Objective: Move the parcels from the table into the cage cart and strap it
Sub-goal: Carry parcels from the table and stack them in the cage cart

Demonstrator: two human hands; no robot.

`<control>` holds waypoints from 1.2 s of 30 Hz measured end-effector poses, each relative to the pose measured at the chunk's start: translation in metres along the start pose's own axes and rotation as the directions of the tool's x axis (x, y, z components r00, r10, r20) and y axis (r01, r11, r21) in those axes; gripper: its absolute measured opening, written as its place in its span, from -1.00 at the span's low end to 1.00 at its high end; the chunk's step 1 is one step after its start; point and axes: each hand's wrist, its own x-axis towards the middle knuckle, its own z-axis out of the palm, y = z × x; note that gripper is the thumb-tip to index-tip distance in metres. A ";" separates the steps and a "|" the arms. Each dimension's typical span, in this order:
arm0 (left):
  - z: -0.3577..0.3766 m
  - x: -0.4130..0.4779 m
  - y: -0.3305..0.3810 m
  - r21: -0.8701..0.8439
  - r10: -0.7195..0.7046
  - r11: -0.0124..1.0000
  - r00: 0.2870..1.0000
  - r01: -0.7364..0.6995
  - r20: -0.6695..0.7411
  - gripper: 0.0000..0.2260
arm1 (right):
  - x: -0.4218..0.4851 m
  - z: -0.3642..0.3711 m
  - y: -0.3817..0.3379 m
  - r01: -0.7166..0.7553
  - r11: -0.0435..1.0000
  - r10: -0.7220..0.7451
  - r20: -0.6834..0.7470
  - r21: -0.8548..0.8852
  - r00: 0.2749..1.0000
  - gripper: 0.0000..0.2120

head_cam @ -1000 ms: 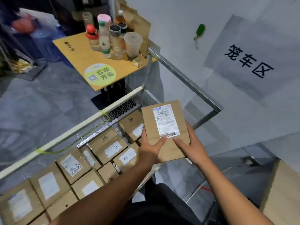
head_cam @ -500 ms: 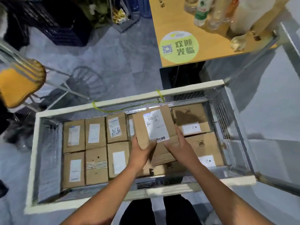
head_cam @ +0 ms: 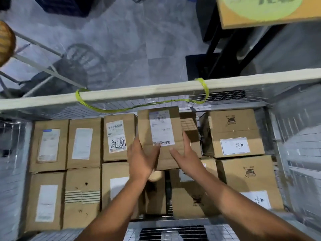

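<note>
I hold a brown cardboard parcel (head_cam: 162,129) with a white shipping label between both hands, low inside the wire cage cart (head_cam: 139,95). My left hand (head_cam: 141,159) grips its lower left corner, thumb on the front. My right hand (head_cam: 186,156) holds the lower right edge, thumb on the front and fingers along the side. The parcel hangs near the cart's far wall, above a gap between the labelled box (head_cam: 118,138) on the left and the large box (head_cam: 232,133) on the right. Several parcels line the cart floor. A yellow-green strap (head_cam: 205,88) loops over the far rail.
An orange table (head_cam: 260,16) on a black base (head_cam: 199,68) stands beyond the cart at the top right. A chair with an orange seat (head_cam: 5,43) and metal legs is at the far left on the grey floor. Mesh walls close in the cart's sides.
My view has tipped down and closer to the cart. Both hands have lowered the parcel deeper inside, towards the far wall.
</note>
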 end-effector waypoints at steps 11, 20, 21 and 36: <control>0.001 0.058 -0.050 0.534 -0.125 0.844 0.987 0.053 0.100 -0.03 | 0.047 0.027 0.001 -0.089 0.961 0.115 0.084 -0.263 0.990 -0.12; -0.089 0.000 0.003 0.506 -0.094 0.862 0.968 -0.038 0.234 -0.06 | -0.065 -0.006 -0.081 -0.120 0.849 0.122 -0.030 -0.514 0.992 -0.15; -0.103 -0.011 0.011 0.512 -0.076 0.856 0.963 -0.070 0.258 -0.07 | -0.085 -0.009 -0.091 -0.130 0.854 0.121 -0.051 -0.504 0.991 -0.07; -0.230 -0.182 0.150 0.282 0.385 0.804 0.820 -0.523 0.425 -0.14 | -0.377 -0.048 -0.179 -0.080 0.974 -0.011 -0.401 -0.210 0.916 -0.19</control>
